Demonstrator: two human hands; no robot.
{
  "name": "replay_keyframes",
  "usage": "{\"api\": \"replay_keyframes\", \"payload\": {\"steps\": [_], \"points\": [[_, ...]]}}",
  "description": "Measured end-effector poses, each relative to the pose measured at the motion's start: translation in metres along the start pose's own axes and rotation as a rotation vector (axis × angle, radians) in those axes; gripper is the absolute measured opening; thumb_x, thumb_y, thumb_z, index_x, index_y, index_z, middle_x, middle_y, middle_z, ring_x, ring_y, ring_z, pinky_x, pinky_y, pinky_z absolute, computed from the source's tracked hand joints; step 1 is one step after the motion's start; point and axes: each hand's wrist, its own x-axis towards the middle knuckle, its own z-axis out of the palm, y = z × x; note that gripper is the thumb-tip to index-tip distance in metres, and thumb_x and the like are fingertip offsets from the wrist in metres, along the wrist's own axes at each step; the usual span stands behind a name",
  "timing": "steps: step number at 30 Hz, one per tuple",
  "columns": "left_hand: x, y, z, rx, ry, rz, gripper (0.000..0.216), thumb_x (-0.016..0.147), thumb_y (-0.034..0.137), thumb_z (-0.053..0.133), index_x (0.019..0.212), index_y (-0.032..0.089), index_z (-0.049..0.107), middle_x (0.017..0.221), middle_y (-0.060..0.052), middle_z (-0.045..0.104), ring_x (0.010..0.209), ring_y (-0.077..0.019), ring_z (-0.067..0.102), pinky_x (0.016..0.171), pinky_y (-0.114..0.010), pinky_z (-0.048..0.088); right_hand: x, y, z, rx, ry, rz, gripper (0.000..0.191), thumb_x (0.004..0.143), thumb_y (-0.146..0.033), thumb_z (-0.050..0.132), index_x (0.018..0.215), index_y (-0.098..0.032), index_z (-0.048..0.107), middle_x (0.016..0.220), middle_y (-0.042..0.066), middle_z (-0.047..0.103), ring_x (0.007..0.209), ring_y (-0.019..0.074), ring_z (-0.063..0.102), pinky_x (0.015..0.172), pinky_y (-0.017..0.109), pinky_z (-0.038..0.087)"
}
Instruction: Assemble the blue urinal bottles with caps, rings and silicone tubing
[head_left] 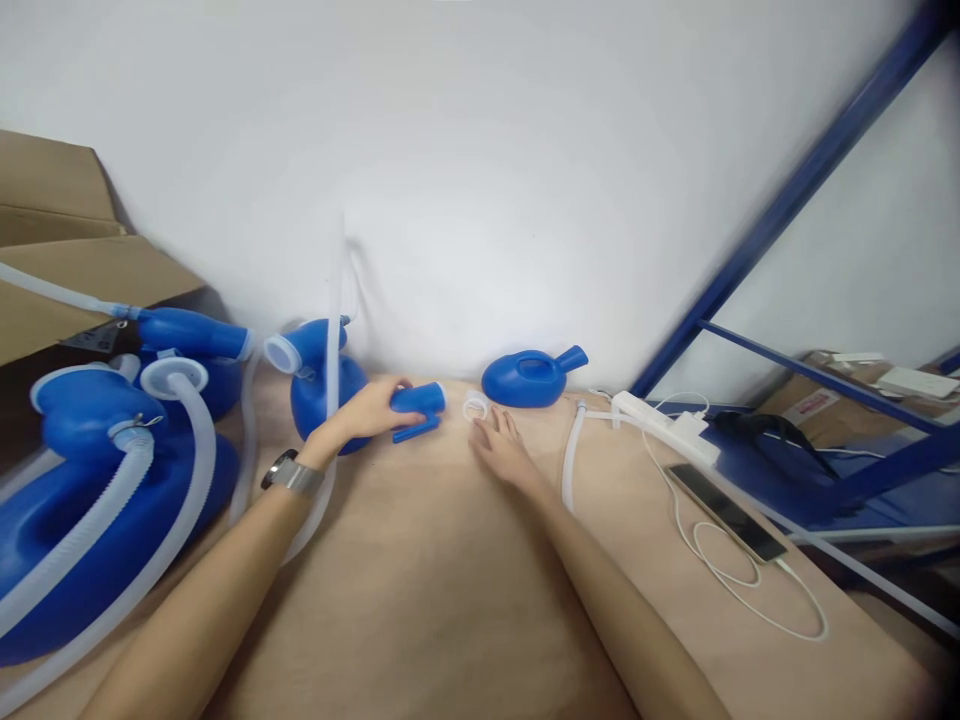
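Note:
My left hand [379, 405], with a watch on its wrist, is closed around a blue plastic tube-shaped piece [421, 398] that has a flat arm along its lower side. The round end of that piece faces right. My right hand [502, 447] lies low over the table with fingers stretched out. Its fingertips are at a small translucent white ring-shaped cap [475, 404], touching or almost touching it. Behind and to the right rests a blue bottle [523, 380] with a loop handle and an angled spout, lying near the wall.
Blue bottles with white hoses crowd the left: one large [45, 560], another [311, 390] beside my left hand. A cardboard box [67, 240] stands behind them. At right are a hose [574, 455], a power strip [664, 425], a phone [727, 510] with cable, and a blue metal frame [795, 215].

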Motion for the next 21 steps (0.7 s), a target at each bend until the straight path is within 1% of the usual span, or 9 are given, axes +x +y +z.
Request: {"api": "replay_keyframes", "payload": {"steps": [2, 4, 6, 9, 11, 13, 17, 19, 21], "points": [[0.001, 0.000, 0.002, 0.002, -0.010, 0.015, 0.079, 0.075, 0.073, 0.072, 0.129, 0.014, 0.066, 0.128, -0.014, 0.075, 0.116, -0.0339, 0.070, 0.098, -0.038, 0.054, 0.007, -0.005, 0.004, -0.063, 0.025, -0.014, 0.041, 0.103, -0.037, 0.058, 0.135, -0.011, 0.064, 0.173, 0.024, 0.029, 0.164, 0.0425, 0.014, 0.130, 0.058, 0.016], [0.001, -0.001, 0.004, 0.008, -0.030, 0.037, 0.076, 0.075, 0.072, 0.073, 0.126, 0.016, 0.067, 0.125, -0.013, 0.076, 0.113, -0.0330, 0.071, 0.097, -0.037, 0.054, 0.009, -0.009, 0.005, -0.110, 0.037, -0.041, 0.028, 0.104, -0.037, 0.057, 0.115, -0.013, 0.069, 0.162, 0.023, 0.046, 0.158, 0.0398, 0.030, 0.128, 0.055, 0.024], [0.001, -0.002, 0.006, 0.022, -0.050, 0.052, 0.073, 0.075, 0.072, 0.073, 0.124, 0.018, 0.068, 0.121, -0.011, 0.077, 0.110, -0.0324, 0.071, 0.096, -0.038, 0.054, 0.007, -0.011, 0.002, -0.139, 0.030, -0.075, 0.022, 0.104, -0.035, 0.057, 0.099, -0.017, 0.068, 0.140, 0.019, 0.064, 0.141, 0.0353, 0.050, 0.120, 0.049, 0.037], [0.001, -0.003, 0.005, 0.057, -0.069, 0.058, 0.073, 0.075, 0.071, 0.072, 0.126, 0.019, 0.068, 0.123, -0.012, 0.076, 0.110, -0.0328, 0.071, 0.095, -0.038, 0.053, 0.002, -0.007, -0.008, -0.151, 0.036, -0.108, 0.021, 0.103, -0.032, 0.056, 0.091, -0.019, 0.066, 0.114, 0.013, 0.073, 0.117, 0.0300, 0.064, 0.105, 0.043, 0.047], [0.000, -0.002, 0.005, 0.090, -0.087, 0.048, 0.073, 0.076, 0.071, 0.072, 0.127, 0.019, 0.068, 0.123, -0.012, 0.076, 0.111, -0.0340, 0.071, 0.093, -0.038, 0.053, 0.000, -0.004, -0.014, -0.144, 0.060, -0.120, 0.019, 0.102, -0.033, 0.056, 0.094, -0.020, 0.067, 0.110, 0.012, 0.074, 0.112, 0.0286, 0.065, 0.101, 0.041, 0.049], [0.000, -0.001, 0.006, 0.131, -0.107, 0.030, 0.074, 0.075, 0.072, 0.072, 0.127, 0.019, 0.068, 0.122, -0.014, 0.076, 0.111, -0.0363, 0.071, 0.091, -0.039, 0.053, 0.001, -0.002, -0.015, -0.129, 0.088, -0.136, 0.018, 0.102, -0.032, 0.056, 0.106, -0.019, 0.069, 0.116, 0.012, 0.074, 0.115, 0.0280, 0.065, 0.102, 0.040, 0.049], [-0.001, -0.002, 0.014, 0.196, -0.137, 0.014, 0.077, 0.075, 0.072, 0.072, 0.130, 0.019, 0.067, 0.129, -0.017, 0.073, 0.113, -0.0397, 0.071, 0.090, -0.041, 0.053, 0.009, -0.003, -0.006, -0.101, 0.135, -0.169, 0.041, 0.106, -0.027, 0.045, 0.143, -0.017, 0.058, 0.145, 0.014, 0.064, 0.135, 0.0257, 0.058, 0.114, 0.038, 0.045], [-0.001, -0.004, 0.018, 0.206, -0.157, 0.022, 0.075, 0.075, 0.071, 0.072, 0.129, 0.019, 0.067, 0.127, -0.017, 0.074, 0.111, -0.0392, 0.071, 0.088, -0.041, 0.053, 0.014, -0.006, 0.000, -0.104, 0.159, -0.166, 0.048, 0.108, -0.024, 0.037, 0.154, -0.016, 0.051, 0.153, 0.016, 0.058, 0.141, 0.0248, 0.053, 0.119, 0.038, 0.041], [-0.001, -0.004, 0.022, 0.199, -0.183, 0.041, 0.072, 0.075, 0.070, 0.072, 0.126, 0.019, 0.069, 0.124, -0.016, 0.075, 0.108, -0.0372, 0.072, 0.088, -0.039, 0.054, 0.019, -0.010, 0.004, -0.118, 0.179, -0.143, 0.053, 0.107, -0.020, 0.033, 0.158, -0.017, 0.048, 0.153, 0.016, 0.056, 0.142, 0.0253, 0.052, 0.120, 0.039, 0.040]]}}
